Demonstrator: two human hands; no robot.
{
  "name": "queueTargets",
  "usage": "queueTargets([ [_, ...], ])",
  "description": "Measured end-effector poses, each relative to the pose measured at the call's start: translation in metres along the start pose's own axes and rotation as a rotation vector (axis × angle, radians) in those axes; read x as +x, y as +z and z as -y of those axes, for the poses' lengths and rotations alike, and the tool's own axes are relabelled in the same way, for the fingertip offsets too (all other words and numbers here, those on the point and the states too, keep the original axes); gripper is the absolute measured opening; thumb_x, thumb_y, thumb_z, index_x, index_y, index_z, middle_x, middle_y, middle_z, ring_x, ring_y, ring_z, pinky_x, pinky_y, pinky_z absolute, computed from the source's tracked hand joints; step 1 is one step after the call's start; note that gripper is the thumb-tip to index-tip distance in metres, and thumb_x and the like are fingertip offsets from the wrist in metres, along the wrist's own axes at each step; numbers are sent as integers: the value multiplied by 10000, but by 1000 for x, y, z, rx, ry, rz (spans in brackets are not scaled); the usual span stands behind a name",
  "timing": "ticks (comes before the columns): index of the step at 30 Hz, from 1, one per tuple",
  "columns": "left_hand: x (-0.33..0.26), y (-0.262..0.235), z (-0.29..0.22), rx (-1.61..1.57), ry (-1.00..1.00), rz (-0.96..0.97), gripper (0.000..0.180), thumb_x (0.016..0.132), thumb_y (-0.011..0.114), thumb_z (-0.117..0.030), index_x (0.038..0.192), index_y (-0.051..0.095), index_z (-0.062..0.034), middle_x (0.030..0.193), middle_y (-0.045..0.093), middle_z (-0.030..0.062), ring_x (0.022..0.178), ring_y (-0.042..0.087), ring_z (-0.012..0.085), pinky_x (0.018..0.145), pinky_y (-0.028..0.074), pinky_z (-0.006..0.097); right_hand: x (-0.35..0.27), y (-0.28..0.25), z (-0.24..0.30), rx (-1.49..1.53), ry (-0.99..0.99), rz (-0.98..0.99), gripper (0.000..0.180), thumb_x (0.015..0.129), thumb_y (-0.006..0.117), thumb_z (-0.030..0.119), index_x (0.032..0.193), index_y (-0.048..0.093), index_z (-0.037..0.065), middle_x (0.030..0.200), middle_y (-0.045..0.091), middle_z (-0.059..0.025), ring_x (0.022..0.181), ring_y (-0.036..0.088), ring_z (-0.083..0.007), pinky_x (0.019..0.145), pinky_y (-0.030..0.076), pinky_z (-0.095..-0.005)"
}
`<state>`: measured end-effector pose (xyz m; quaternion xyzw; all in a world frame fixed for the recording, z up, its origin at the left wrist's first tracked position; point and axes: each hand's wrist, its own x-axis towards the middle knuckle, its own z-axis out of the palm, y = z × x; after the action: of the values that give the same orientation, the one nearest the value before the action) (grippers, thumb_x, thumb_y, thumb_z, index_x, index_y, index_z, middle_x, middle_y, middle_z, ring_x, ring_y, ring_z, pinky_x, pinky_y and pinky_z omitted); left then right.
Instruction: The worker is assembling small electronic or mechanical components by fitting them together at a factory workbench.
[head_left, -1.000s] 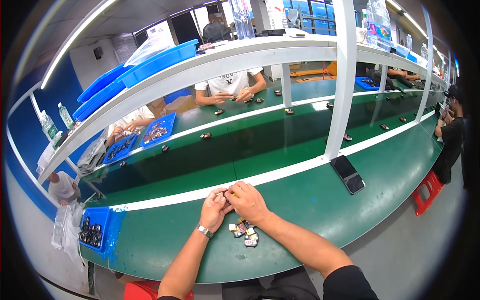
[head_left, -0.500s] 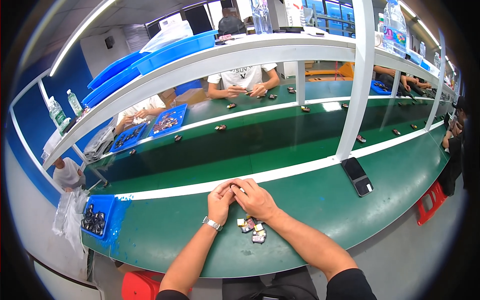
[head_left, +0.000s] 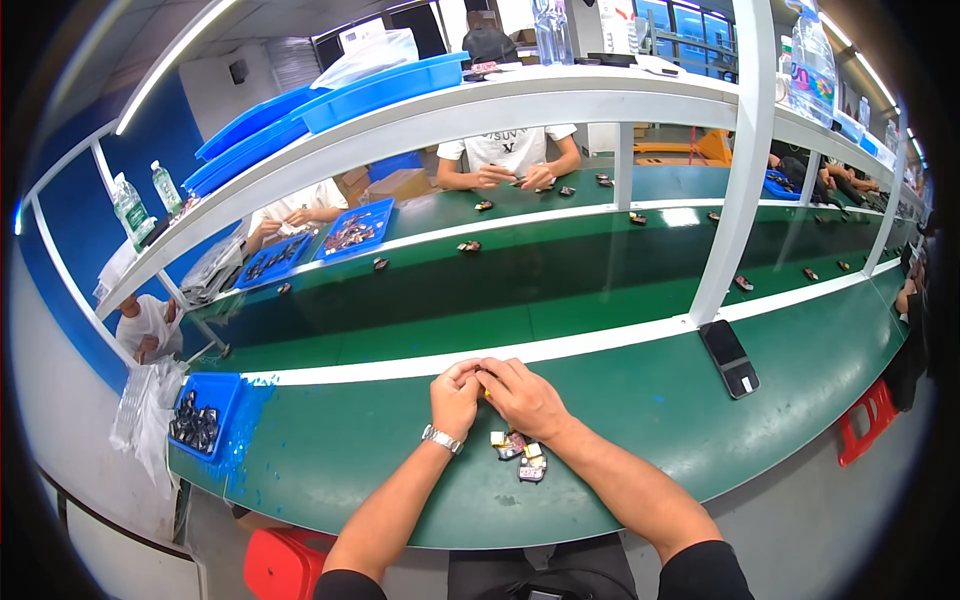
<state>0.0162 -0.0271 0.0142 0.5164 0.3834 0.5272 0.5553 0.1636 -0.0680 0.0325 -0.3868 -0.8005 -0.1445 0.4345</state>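
Centre frame: left hand (head_left: 455, 398) and right hand (head_left: 522, 396) meet, fingers pinched on a tiny part with a yellow bit showing (head_left: 487, 393); grip closed on it. About 4 parts (head_left: 520, 453) lie on the bench (head_left: 330, 470) below the wrists; blue tray (head_left: 200, 418) lower left holds more. Work looks mid-way.

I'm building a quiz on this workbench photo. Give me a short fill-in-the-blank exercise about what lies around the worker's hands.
1. The left hand wears a ____ at the wrist.
2. The small parts lie on the green bench under the ____ forearm.
3. The tray at the bench's left end is ____ in colour.
4. The black phone lies to the ____ of both hands.

Missing words: watch; right; blue; right
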Motion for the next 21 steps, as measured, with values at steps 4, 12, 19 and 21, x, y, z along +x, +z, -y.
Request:
queueTargets([
  [4, 1, -3, 4, 20, 34, 18, 224, 925, 516, 12, 1121, 609, 65, 991, 682, 96, 811, 659, 128, 703, 548, 245, -1, 1, 2, 15, 12, 13, 389, 702, 734, 67, 1071, 624, 16, 1145, 586, -92, 920, 605, -242, 740, 551, -327],
  [12, 2, 0, 0, -71, 18, 134, 292, 945, 513, 16, 1224, 584, 65, 1094, 679, 117, 912, 654, 126, 763, 555, 245, -2, -3, -5, 124, 122, -31, 392, 705, 767, 53, 1071, 631, 22, 1141, 600, -107, 965, 617, -261, 787, 555, -333],
  [19, 5, -2, 3, -41, 37, 145, 302, 950, 510, 21, 1243, 570, 66, 1107, 672, 124, 939, 653, 135, 785, 562, 257, 0, -1, -8, 161, 132, -33, 392, 710, 783, 47, 1069, 629, 16, 1142, 595, -117, 1011, 620, -264, 822, 561, -325],
  [21, 5, -1, 3, -38, 38, 137, 301, 949, 512, 21, 1241, 571, 67, 1102, 673, 123, 936, 653, 135, 777, 563, 257, 0, -2, -9, 164, 130, -30, 391, 712, 784, 49, 1069, 628, 15, 1143, 594, -118, 1016, 620, -263, 825, 561, -323],
])
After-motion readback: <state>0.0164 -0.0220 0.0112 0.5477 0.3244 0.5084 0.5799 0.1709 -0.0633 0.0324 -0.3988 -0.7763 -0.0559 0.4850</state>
